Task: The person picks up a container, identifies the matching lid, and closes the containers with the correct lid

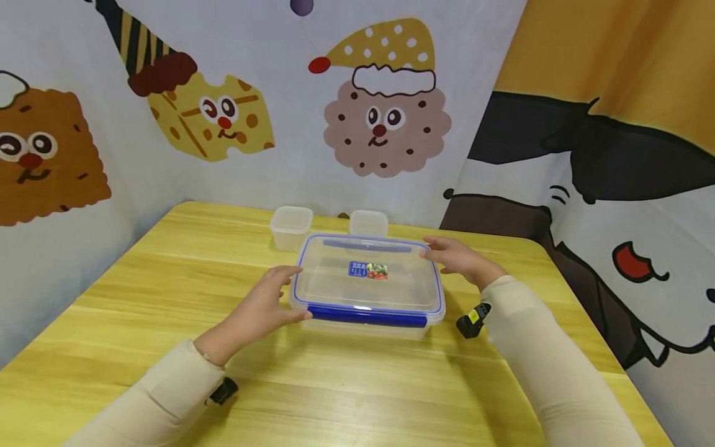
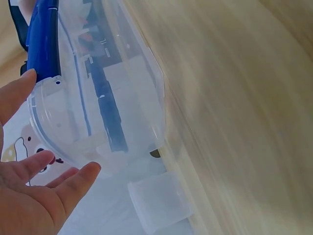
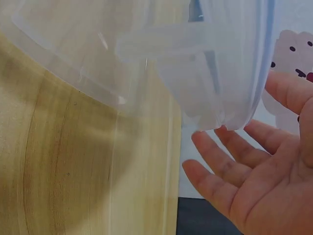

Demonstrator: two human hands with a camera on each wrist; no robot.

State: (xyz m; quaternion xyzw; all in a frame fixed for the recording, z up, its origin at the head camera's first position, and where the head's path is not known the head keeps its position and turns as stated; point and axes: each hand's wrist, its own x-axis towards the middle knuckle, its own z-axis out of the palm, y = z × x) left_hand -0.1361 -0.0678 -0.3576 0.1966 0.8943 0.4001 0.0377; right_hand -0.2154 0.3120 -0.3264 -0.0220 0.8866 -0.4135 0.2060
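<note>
A large clear food container (image 1: 368,292) sits on the table with its lid on; the lid has a blue-lined edge, a dark blue front latch (image 1: 367,315) and a small label (image 1: 367,270). My left hand (image 1: 261,299) is at its left side, thumb by the latch end and fingers spread near the rim. In the left wrist view, that thumb (image 2: 30,78) meets the end of the blue latch. My right hand (image 1: 460,257) lies at the far right corner, fingertips touching or very near the lid's edge. In the right wrist view its fingers (image 3: 215,156) are loosely extended.
Two small translucent tubs, a left one (image 1: 292,228) and a right one (image 1: 368,223), stand behind the container near the table's back edge. A wooden-patterned table (image 1: 167,298) holds everything. Cloth printed with cartoon figures (image 1: 385,124) hangs behind and at the sides.
</note>
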